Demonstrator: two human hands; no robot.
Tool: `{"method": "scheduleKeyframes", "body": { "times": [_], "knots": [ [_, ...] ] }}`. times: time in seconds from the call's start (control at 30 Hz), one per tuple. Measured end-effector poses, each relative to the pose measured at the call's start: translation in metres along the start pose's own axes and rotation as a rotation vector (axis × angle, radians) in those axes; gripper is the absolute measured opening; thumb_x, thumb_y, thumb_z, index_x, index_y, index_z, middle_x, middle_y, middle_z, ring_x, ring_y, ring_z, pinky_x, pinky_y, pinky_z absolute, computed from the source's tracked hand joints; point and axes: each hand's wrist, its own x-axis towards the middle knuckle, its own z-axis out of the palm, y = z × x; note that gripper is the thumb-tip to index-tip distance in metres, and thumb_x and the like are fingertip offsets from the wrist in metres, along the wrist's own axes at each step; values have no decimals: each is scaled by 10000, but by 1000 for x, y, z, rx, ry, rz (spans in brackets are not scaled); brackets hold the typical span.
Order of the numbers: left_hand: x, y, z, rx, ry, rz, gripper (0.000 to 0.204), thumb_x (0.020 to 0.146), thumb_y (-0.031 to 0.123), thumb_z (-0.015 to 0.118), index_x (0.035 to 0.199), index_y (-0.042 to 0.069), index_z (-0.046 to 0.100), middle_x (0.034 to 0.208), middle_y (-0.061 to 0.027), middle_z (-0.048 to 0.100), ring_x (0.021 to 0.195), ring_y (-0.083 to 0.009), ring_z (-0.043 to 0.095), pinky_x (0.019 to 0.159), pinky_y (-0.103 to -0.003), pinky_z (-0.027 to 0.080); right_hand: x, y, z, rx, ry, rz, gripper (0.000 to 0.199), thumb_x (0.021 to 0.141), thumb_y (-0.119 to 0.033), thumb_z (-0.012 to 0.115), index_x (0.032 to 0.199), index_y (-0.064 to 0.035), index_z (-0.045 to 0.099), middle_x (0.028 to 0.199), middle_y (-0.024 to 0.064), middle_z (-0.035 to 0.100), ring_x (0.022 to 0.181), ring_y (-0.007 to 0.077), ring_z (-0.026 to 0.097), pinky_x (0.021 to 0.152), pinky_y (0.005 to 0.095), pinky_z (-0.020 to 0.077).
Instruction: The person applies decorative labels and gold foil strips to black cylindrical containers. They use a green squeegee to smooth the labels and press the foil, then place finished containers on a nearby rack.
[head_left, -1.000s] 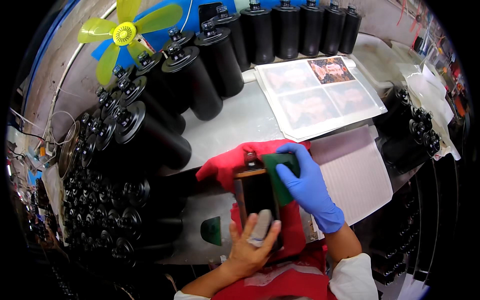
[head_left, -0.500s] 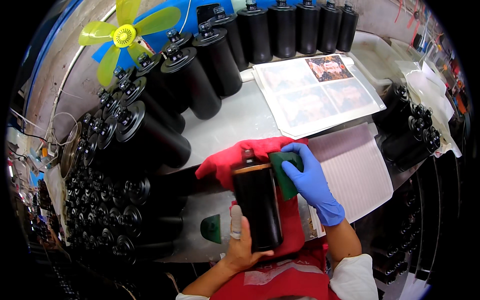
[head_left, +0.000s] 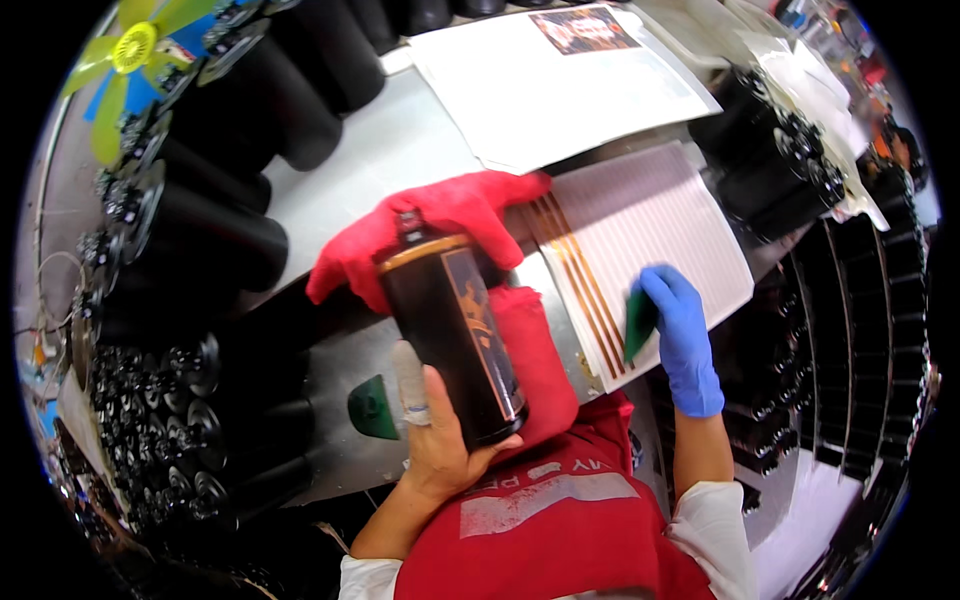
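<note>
A glossy black bottle [head_left: 440, 330] with a gold band below its shoulder leans on a red cloth [head_left: 450, 205]. An orange-brown picture panel shows along its right side. My left hand [head_left: 438, 440] grips the lower part of the bottle, with a wrapped finger lying along its left side; the fingers behind the bottle are hidden. In a blue glove, my right hand [head_left: 683, 335] pinches a dark green scraper [head_left: 640, 325] at the edge of a pale lined sheet [head_left: 660, 215]. Gold strips [head_left: 580, 285] lie along that sheet's left part.
Another green scraper [head_left: 372, 408] lies on the metal table [head_left: 335, 370] left of my left hand. Many black bottles [head_left: 215, 220] crowd the left and far side, others [head_left: 770, 170] the right. White printed sheets [head_left: 550, 95] lie behind. A yellow-green fan [head_left: 133, 48] is far left.
My right hand has drawn the green scraper away from the bottle, down and to the right. The bottle now shows its picture panel, and the gold strips have come into sight. The whole view has shifted.
</note>
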Motion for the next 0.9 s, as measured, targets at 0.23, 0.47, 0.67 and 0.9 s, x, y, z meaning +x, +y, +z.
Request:
{"method": "scheduleKeyframes", "body": {
  "times": [0.23,0.47,0.67,0.9],
  "knots": [
    [4,1,1,25,75,79,1143,725,421,732,1383,-124,-27,1178,-218,530,1057,-337,552,976,-393,356,-73,60,-24,-969,289,169,439,715,-447,721,627,-29,615,537,126,557,452,237,512,484,326,418],
    [-3,-1,8,-159,90,-24,1126,735,440,716,1344,-185,3,1099,-245,571,938,-380,610,819,-382,471,-85,70,-43,-194,109,299,232,798,-208,663,791,24,672,651,42,622,584,85,547,555,220,416],
    [-8,-4,1,-159,69,-85,1137,742,405,712,1353,-151,-69,1106,-222,590,908,-397,615,814,-376,471,-96,16,-33,-165,149,143,112,841,-78,596,888,22,612,682,33,596,529,60,501,471,190,380],
    [-16,-10,-9,8,-102,-124,1090,764,460,648,1383,-122,-35,1352,-359,282,1194,-470,386,1030,-429,283,-103,-79,-5,-239,-193,0,53,804,-50,619,803,-2,594,682,12,591,576,33,507,522,172,395]
  ]
}}
